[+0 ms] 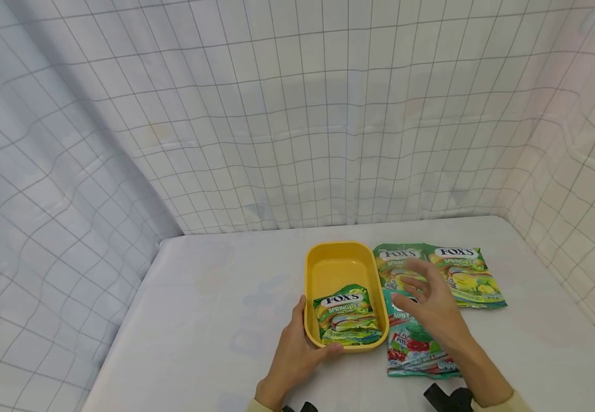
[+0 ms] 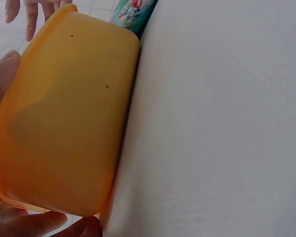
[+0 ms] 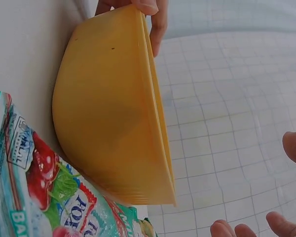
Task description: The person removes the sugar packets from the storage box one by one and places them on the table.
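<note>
A yellow plastic tub (image 1: 330,269) stands on the white table, with a green Fox's Spring Tea candy packet (image 1: 346,317) lying in its near half. My left hand (image 1: 297,349) holds the tub's near left corner, fingers along the left wall and thumb at the near rim. To the right of the tub, my right hand (image 1: 433,306) hovers above the candy packets, fingers spread and holding nothing. Beneath it lies a teal Fox's mint candy packet (image 1: 416,349), partly covered by the hand and wrist. In the right wrist view this mint packet (image 3: 54,182) lies beside the tub's wall.
Behind the mint packet lie two more green Spring Tea packets, a left one (image 1: 390,269) against the tub and a right one (image 1: 464,280). White gridded curtains (image 1: 328,143) surround the table's back and sides. Black wrist mounts (image 1: 449,397) show at the bottom edge.
</note>
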A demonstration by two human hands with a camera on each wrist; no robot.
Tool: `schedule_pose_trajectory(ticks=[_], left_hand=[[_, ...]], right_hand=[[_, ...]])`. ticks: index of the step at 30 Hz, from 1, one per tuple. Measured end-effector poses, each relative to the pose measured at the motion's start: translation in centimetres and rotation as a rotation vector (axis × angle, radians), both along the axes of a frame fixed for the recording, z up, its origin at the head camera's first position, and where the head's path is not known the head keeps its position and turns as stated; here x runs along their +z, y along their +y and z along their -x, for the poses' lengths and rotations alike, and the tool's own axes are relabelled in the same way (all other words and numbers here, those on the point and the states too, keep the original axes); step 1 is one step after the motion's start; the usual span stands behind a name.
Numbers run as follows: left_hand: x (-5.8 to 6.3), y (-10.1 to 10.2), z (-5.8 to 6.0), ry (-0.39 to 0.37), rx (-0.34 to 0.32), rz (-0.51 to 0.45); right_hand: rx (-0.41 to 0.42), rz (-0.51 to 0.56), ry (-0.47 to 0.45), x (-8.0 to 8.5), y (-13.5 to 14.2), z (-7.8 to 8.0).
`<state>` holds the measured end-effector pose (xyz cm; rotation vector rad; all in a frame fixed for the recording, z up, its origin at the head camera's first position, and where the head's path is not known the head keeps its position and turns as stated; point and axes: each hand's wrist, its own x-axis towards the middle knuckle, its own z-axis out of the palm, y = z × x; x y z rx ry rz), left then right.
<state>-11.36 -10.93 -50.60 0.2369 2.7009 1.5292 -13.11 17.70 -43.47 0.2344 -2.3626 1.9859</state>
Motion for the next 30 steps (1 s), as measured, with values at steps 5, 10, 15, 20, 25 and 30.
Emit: schedule_pose_trajectory(ticks=[5, 10, 15, 20, 25, 30], left_hand=[[0.0, 0.0, 0.0, 0.011, -0.001, 0.004], [0.0, 0.1, 0.0, 0.016, -0.003, 0.007], [0.0, 0.0, -0.1, 0.013, -0.003, -0.003], [-0.2, 0.0, 0.0, 0.011, -0.004, 0.001], [-0.2, 0.0, -0.1, 0.011, -0.003, 0.004], [-0.1, 0.0, -0.1, 0.014, -0.002, 0.007]], right_hand=[[0.026, 0.030, 0.001, 0.1, -0.5, 0.1], [0.033, 0.015, 0.011, 0.3, -1.1, 0.4], [0.028, -0.038, 0.000, 0.5, -1.9, 0.6], [0.027, -0.056, -0.010, 0.8, -2.5, 0.7], [0.027, -0.069, -0.004, 0.8, -2.8, 0.8], [0.053, -0.071, -0.009, 0.6, -3.0, 1.1]])
